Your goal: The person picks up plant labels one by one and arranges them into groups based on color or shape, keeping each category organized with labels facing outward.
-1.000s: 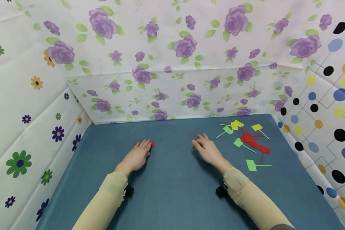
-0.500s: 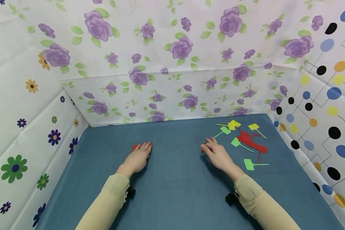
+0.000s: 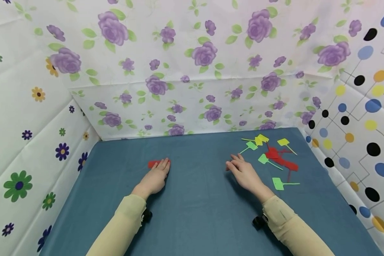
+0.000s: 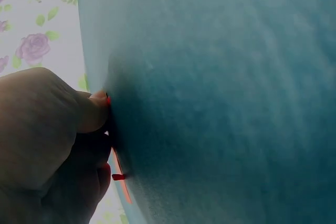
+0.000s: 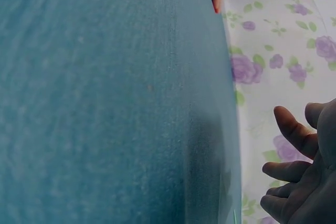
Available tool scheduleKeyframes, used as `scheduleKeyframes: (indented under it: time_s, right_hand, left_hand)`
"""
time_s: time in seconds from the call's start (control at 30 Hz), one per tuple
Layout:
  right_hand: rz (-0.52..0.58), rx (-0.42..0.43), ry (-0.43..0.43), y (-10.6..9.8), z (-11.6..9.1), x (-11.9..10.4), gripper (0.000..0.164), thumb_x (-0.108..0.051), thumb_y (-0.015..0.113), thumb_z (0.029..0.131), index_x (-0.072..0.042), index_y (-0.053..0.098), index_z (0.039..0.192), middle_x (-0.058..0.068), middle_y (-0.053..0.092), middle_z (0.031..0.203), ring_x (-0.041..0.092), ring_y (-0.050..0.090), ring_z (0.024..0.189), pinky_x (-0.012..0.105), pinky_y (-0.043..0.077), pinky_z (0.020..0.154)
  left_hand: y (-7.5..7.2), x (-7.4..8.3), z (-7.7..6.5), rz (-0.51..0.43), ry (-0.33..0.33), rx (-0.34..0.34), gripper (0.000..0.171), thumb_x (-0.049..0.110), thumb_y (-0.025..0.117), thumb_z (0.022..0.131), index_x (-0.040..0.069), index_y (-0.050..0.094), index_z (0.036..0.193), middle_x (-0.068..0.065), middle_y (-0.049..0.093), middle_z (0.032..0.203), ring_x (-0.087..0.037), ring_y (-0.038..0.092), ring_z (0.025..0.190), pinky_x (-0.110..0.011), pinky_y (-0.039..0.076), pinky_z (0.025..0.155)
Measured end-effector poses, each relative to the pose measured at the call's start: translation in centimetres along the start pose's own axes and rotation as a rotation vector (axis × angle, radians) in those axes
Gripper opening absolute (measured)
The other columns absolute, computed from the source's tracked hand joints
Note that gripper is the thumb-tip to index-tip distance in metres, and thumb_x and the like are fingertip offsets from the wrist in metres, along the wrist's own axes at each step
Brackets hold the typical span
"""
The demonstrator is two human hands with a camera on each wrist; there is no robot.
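A small flat red plastic plant label (image 3: pixel 152 164) lies on the blue cloth at the left, partly covered by my left hand (image 3: pixel 153 180). The fingers of that hand stretch over it and rest on it. In the left wrist view, a thin red edge (image 4: pixel 122 179) and a short red stub show beside the left hand (image 4: pixel 52 129). My right hand (image 3: pixel 245 176) hovers over the cloth to the right with loosely bent fingers and holds nothing. The right wrist view shows the right hand (image 5: pixel 304 171) with its fingers spread apart, above the cloth.
Right of my right hand lie several T-shaped plant labels: green labels (image 3: pixel 278 183), yellow labels (image 3: pixel 283 142) and a heap of red labels (image 3: pixel 281 160). Flower-patterned cloth walls (image 3: pixel 185 103) enclose the back and left; a dotted wall (image 3: pixel 355 149) stands right.
My right hand has moved right, towards the pile of labels, then stayed about still. My left hand remains on the red label, with its fingers shifted slightly so more of the label's left end shows.
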State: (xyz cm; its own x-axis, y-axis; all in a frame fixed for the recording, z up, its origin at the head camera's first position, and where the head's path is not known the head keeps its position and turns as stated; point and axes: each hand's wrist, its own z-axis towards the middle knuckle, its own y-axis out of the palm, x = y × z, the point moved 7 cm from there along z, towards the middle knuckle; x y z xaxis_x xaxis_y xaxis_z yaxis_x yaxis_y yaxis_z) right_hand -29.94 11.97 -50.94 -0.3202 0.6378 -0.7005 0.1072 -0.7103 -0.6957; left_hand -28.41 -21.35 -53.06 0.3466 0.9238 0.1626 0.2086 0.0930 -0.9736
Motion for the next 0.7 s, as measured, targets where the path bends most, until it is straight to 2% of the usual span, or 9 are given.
scheduleKeyframes:
  time_s: [0.33, 0.5, 0.7]
  right_hand:
    - [0.007, 0.002, -0.006, 0.18, 0.19, -0.32, 0.047, -0.048, 0.045, 0.105, -0.012, 0.073, 0.093, 0.02, 0.047, 0.149, 0.043, 0.023, 0.147, 0.062, 0.024, 0.114]
    - [0.016, 0.0, -0.003, 0.23, 0.08, -0.25, 0.047, -0.047, 0.045, 0.105, -0.012, 0.073, 0.094, 0.021, 0.047, 0.148, 0.043, 0.022, 0.147, 0.063, 0.024, 0.114]
    - [0.01, -0.001, -0.004, 0.14, 0.18, -0.2, 0.048, -0.049, 0.044, 0.104, -0.012, 0.073, 0.094, 0.021, 0.047, 0.148, 0.043, 0.023, 0.147, 0.062, 0.024, 0.114]
  left_hand:
    - [0.05, -0.3, -0.18, -0.028, 0.016, 0.006, 0.052, 0.011, 0.04, 0.108, 0.001, 0.025, 0.157, -0.016, 0.016, 0.164, -0.032, 0.013, 0.151, -0.051, 0.014, 0.121]
    - [0.55, -0.62, 0.02, -0.04, 0.002, -0.01, 0.054, 0.013, 0.038, 0.109, 0.004, 0.021, 0.158, -0.012, 0.012, 0.166, -0.029, 0.008, 0.152, -0.049, 0.011, 0.122]
    - [0.57, -0.66, 0.03, -0.074, 0.005, -0.037, 0.054, 0.013, 0.038, 0.108, 0.003, 0.019, 0.159, -0.013, 0.01, 0.166, -0.03, 0.006, 0.152, -0.05, 0.011, 0.122]
